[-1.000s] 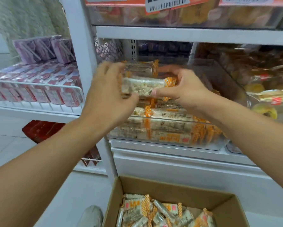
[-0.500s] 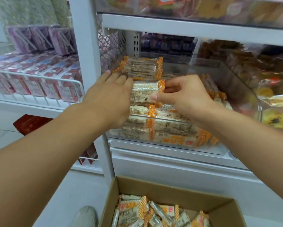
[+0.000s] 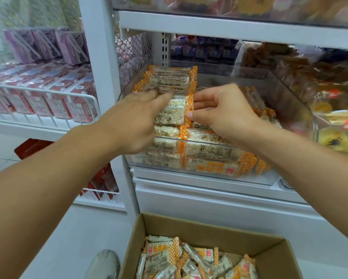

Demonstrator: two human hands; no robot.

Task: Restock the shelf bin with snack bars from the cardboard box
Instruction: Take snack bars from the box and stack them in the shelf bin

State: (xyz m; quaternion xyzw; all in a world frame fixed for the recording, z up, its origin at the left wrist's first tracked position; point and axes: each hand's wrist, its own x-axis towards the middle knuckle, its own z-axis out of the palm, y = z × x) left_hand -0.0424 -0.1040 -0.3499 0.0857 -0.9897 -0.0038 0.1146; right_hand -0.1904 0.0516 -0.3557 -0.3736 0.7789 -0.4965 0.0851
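Note:
A clear plastic shelf bin [image 3: 289, 101] holds stacked snack bars in clear wrappers with orange checked ends. One snack bar [image 3: 174, 111] lies on top of the left stack. My right hand [image 3: 219, 113] pinches its orange right end between thumb and fingers. My left hand [image 3: 134, 119] lies over its left end with straight fingers touching the bars behind. A row of upright bars [image 3: 169, 79] stands at the bin's back left. The cardboard box [image 3: 189, 224] sits on the floor below, with several loose bars [image 3: 189, 260] inside.
A white shelf post [image 3: 100, 77] stands left of the bin. A wire shelf [image 3: 44, 97] with red and purple packets is further left. Bins of pastries [image 3: 330, 109] sit to the right. A shoe [image 3: 104, 264] is beside the box.
The bar has come down from above the bin onto the left stack. Both hands lowered with it, and my left hand's fingers have straightened over the bars.

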